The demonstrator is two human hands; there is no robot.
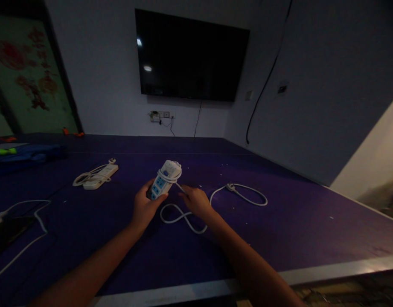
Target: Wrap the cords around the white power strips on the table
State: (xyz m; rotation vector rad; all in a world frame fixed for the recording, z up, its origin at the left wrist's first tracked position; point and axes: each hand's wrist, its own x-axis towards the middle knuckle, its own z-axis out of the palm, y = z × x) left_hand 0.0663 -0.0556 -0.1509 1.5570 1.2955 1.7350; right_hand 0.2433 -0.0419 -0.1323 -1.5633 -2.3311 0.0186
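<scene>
My left hand is closed around the lower end of a white power strip with blue sockets, holding it tilted above the purple table. Near its upper end, the white cord is wound around the strip. My right hand pinches that cord just to the right of the strip. From there the slack cord loops loosely over the tabletop, out to the right, where its plug lies on the surface.
Left of my hands lies another power strip with its cord bundled. A dark flat device and white cables are at the near left, with blue fabric behind. The table has a pale front edge. A television hangs on the wall.
</scene>
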